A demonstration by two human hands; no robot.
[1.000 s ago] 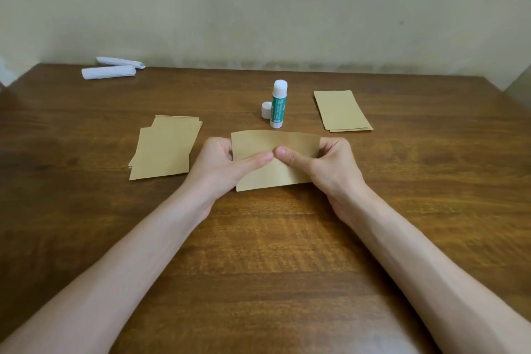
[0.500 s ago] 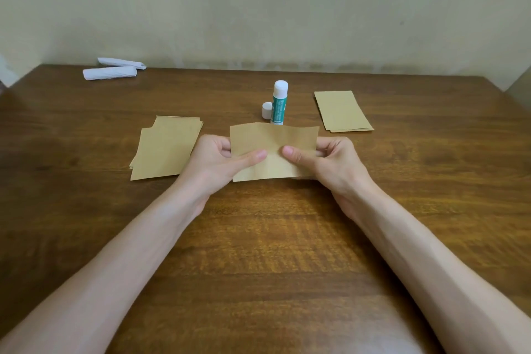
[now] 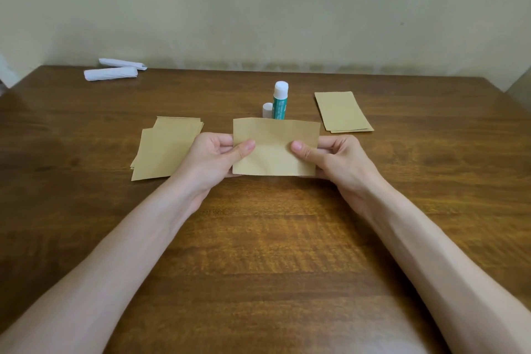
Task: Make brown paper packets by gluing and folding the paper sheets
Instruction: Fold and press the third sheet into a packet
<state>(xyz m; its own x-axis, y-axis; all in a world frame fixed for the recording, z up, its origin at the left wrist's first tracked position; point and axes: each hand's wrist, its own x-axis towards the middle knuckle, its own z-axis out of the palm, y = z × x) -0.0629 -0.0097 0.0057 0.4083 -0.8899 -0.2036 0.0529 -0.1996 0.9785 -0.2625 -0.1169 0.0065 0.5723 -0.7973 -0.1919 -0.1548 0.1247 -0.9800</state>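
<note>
The left hand (image 3: 212, 161) and the right hand (image 3: 339, 161) hold 1 brown paper (image 3: 275, 149) in the middle of the wooden table (image 3: 258, 238). Each hand pinches 1 side of it, with the thumb on the front and the fingers curled behind. The paper stands up facing the person, and its top edge hides the bottom of the glue stick (image 3: 280, 101). The glue stick stands upright behind the paper. Its small white cap (image 3: 267, 110) stands just beside it, on the left. A pile of brown sheets (image 3: 163, 149) lies flat to the left, partly under the left hand. A smaller brown pile (image 3: 342, 111) lies to the right, farther back. 2 white paper rolls (image 3: 110, 73) lie at the far left edge, near the wall.
</note>
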